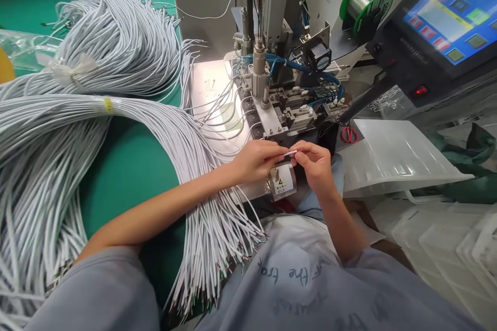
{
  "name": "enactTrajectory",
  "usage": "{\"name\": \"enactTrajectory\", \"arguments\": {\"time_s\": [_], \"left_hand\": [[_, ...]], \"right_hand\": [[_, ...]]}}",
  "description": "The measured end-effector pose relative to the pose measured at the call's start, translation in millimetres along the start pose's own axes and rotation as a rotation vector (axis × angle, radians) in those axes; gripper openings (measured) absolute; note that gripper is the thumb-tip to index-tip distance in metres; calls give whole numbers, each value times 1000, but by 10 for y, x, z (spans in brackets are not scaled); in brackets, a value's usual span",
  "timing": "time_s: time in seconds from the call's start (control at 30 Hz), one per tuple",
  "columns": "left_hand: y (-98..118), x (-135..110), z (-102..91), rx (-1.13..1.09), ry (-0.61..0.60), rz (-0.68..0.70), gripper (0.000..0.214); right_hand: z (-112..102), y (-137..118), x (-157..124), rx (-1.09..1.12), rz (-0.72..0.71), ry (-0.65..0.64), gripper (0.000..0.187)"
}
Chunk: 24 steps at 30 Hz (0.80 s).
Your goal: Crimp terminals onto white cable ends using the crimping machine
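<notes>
My left hand (257, 160) and my right hand (315, 163) meet just in front of a small bench machine (279, 98). Both pinch the same short end of a thin white cable (290, 153), which runs between their fingertips. Below the hands a clear cover with a warning sticker (282, 180) sticks out from the machine's front. A fanned bundle of white cables (186, 165) lies under my left forearm, its cut ends hanging over the table edge toward my lap.
Large bundles of white cables (97, 46) cover the green table (128, 165) at left. A touchscreen panel (446, 20) stands at the upper right, a green wire spool (363, 2) beside it. Red scissors (348, 134) lie by a white tray (396, 155).
</notes>
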<state>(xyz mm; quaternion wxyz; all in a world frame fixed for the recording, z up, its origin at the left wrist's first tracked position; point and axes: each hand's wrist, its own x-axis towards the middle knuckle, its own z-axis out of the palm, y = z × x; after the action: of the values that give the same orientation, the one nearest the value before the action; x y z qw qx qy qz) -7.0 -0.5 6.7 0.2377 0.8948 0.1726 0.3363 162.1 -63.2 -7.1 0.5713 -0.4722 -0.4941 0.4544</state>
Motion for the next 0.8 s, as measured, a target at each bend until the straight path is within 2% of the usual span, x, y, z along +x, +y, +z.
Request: {"name": "enactTrajectory", "arguments": {"time_s": [0.1, 0.27, 0.33, 0.5, 0.6, 0.7, 0.8], "left_hand": [[10, -11, 14, -56, -61, -20, 24], [17, -25, 93, -230, 75, -128, 16], [15, -31, 106, -233, 81, -164, 15], [-33, -54, 102, -126, 17, -98, 21], [-66, -72, 117, -50, -17, -106, 25], [-63, -85, 141, -56, 2, -110, 25], [-26, -86, 154, -59, 57, -108, 22]], "right_hand": [[7, -24, 34, -21, -70, -46, 18], [41, -49, 33, -120, -140, -10, 14], [42, -56, 30, -113, -144, 1, 10], [-28, -113, 52, -205, -68, -39, 9], [-66, -160, 67, -309, -18, -54, 12], [-29, -156, 54, -322, -5, -13, 13], [76, -84, 8, -246, -3, 87, 16]]}}
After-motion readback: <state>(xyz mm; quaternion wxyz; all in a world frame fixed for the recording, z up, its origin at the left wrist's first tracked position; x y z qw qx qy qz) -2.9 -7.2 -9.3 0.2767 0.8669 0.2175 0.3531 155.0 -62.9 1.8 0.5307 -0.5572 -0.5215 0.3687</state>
